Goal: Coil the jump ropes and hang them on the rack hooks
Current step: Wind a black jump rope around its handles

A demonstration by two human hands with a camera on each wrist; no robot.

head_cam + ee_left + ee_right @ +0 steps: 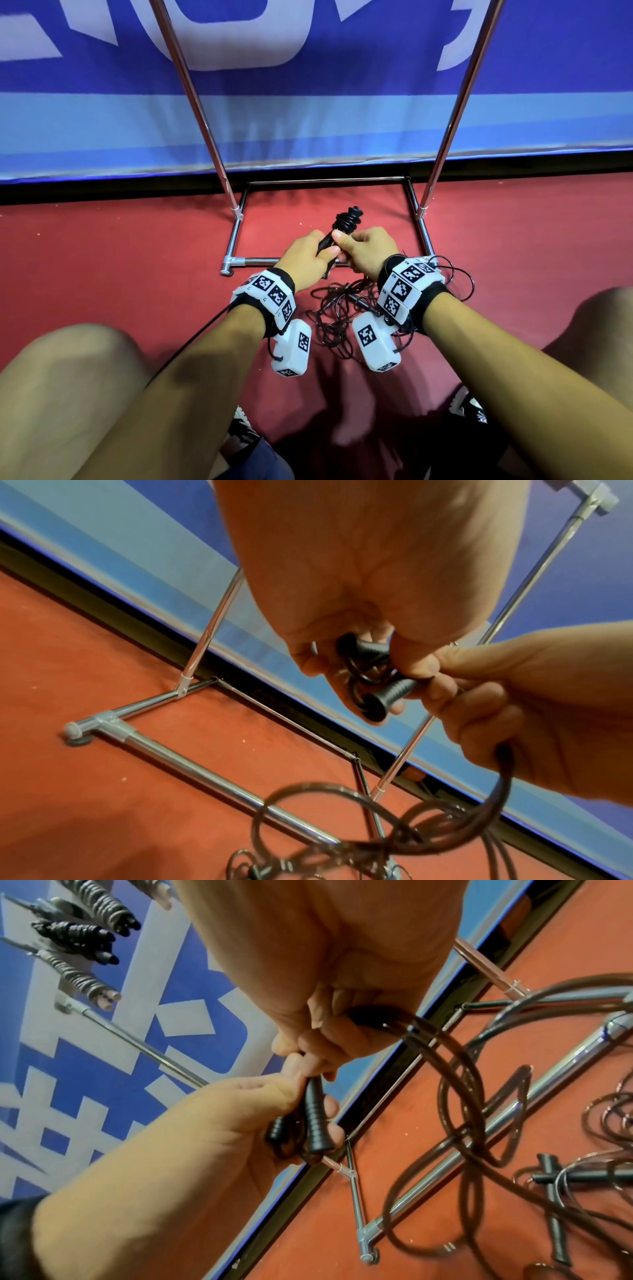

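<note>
My left hand (310,251) grips the two black ribbed handles (375,696) of a jump rope side by side; a few turns of cord wrap their far end (349,219). My right hand (363,251) pinches the dark cord (421,1031) right beside the handles, and the cord loops down from it (493,799) to the floor. Both hands sit low, just in front of the chrome rack's base bar (253,262). Several wound ropes (75,936) hang high on the rack in the right wrist view.
More loose ropes lie tangled on the red floor (339,308) under my wrists, with two black handles (555,1177) crossed there. The rack's two chrome uprights (202,109) rise before a blue banner (308,85). My knees flank the pile.
</note>
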